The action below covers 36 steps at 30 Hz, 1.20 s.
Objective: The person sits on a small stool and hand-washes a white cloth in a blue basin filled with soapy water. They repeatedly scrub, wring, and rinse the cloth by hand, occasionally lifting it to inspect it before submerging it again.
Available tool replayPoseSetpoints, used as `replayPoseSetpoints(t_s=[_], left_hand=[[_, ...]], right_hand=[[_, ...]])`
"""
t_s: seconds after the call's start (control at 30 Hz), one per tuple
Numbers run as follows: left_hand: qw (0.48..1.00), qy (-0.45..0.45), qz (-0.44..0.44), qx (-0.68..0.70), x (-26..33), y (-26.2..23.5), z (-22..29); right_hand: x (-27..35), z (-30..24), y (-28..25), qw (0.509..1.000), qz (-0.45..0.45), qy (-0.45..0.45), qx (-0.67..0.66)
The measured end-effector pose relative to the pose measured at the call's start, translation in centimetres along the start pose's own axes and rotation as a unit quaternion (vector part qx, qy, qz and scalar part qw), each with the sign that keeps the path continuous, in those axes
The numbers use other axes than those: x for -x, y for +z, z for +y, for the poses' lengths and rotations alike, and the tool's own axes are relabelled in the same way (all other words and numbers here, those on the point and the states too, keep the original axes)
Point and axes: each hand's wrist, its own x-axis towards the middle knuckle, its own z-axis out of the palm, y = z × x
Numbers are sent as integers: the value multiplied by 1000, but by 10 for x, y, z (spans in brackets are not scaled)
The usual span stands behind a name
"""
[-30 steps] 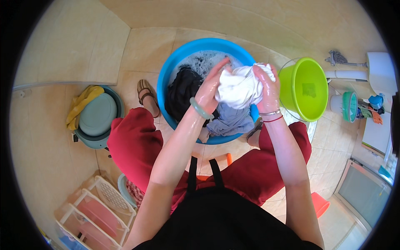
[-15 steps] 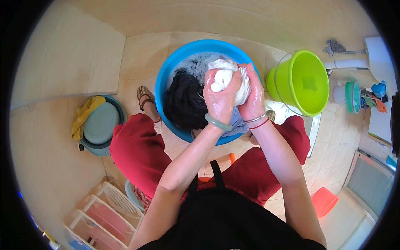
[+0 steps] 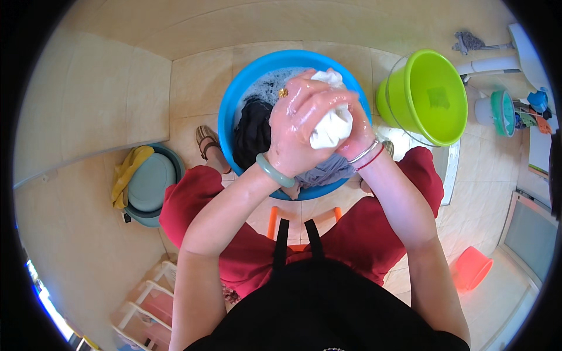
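Both my hands squeeze a bunched wet white cloth (image 3: pixel 332 127) above a round blue basin (image 3: pixel 228 96). My left hand (image 3: pixel 295 120), with a gold ring and a green bangle at the wrist, wraps over the cloth from the left. From the right, my right hand (image 3: pixel 360 126) presses against it, a silver bangle and red string at its wrist. Below them, the basin holds sudsy water (image 3: pixel 272 81), a black garment (image 3: pixel 252 131) on the left and a grey-blue cloth (image 3: pixel 328 174) at the near side. Part of the basin is hidden behind my hands.
A lime-green bucket (image 3: pixel 404 99) stands right of the basin. To the left, a yellow cloth (image 3: pixel 130 169) hangs over stacked grey-green basins (image 3: pixel 153 175). A pink bucket (image 3: pixel 473 269) and a white rack (image 3: pixel 143 310) stand nearer. My orange stool (image 3: pixel 273 221) is beneath me.
The white cloth has come nearer to me and is squeezed tighter. My left hand has turned so its back faces up, its elbow swinging outward. The view has shifted slightly.
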Motion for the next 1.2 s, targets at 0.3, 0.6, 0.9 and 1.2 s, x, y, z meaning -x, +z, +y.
replayPoseSetpoints(t_s=[0.3,0.6,0.9,1.2], left_hand=[[987,147,-66,-3,2,-3,5],[954,241,-179,7,23,-14,14],[870,417,-247,-91,37,-11,11],[835,472,-257,-117,60,-2,-1]], right_hand=[[2,-3,10,997,-2,57,52],[1,1,40,956,140,228,124],[-11,17,21,916,116,207,324],[-14,27,8,865,113,177,455]])
